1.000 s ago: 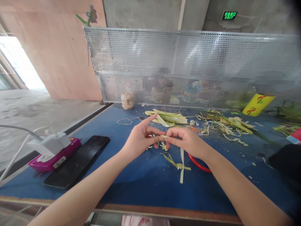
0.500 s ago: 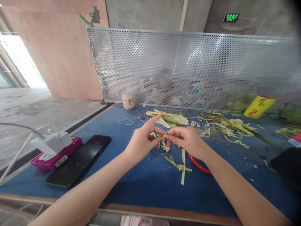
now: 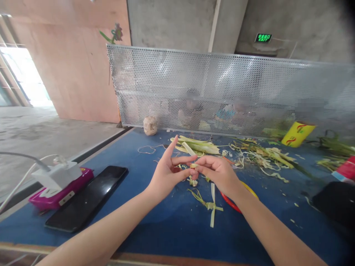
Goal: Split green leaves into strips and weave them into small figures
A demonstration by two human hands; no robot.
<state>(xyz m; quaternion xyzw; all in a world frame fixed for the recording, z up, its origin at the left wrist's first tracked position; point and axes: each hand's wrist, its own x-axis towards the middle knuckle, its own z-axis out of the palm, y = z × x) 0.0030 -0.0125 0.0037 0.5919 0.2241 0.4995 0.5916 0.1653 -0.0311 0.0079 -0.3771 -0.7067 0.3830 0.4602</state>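
Leaf strip, a small pale piece, sits pinched between your two hands just above the blue tabletop. Your left hand nips one end with thumb and middle finger while the forefinger points up and away; your right hand has its fingertips pressed together on the other end. It looks light, thin and limp, likely to tear along its grain, so hold it close to the ends with gentle pressure. Below lie a knotted strip and, partly under your right wrist, a red ring. Farther back is a heap of leaves; to your left, a black phone beside a pink box.
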